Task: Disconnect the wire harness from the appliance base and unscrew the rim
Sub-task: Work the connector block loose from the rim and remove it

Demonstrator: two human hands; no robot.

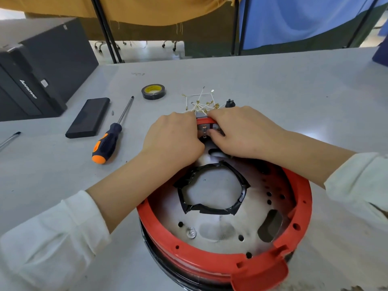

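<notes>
harness [201,106] part-freed beyond fingers; left hand [174,139] and right hand [241,131] pinched connector [206,128] | rim [210,263] still screwed; screwdriver [109,137] untouched left of hands

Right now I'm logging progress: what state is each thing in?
Left hand: gripping at the base's far edge.
Right hand: pinching the connector there.
Wire harness: tangled, lying past the rim.
Red rim: still on the base.
Screwdriver: lying unused.
Tape roll: lying flat.
</notes>
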